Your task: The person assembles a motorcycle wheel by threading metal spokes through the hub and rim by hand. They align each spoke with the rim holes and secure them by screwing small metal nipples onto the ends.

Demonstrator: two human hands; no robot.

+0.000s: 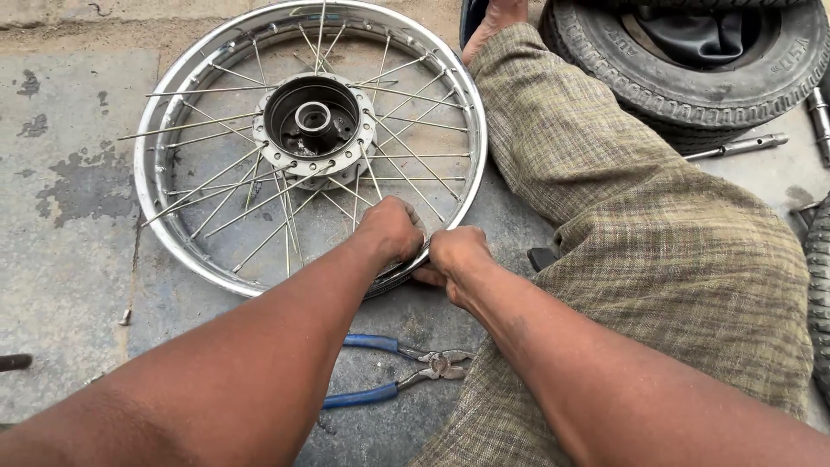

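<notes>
Spoked wheel rim [173, 112], shiny chrome, flat on concrete; left hand [391, 229] and right hand [456, 255] both clenched on its near edge. Blue-handled pliers [398, 370] just below rim.

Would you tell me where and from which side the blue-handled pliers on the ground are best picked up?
Take the pliers by the two blue handles, coming from above on the left. They lie flat on the concrete, handles spread and pointing left, metal jaws pointing right near the trouser leg. One grip closing both handles together looks easiest; both lie clear beneath the forearms.
</notes>
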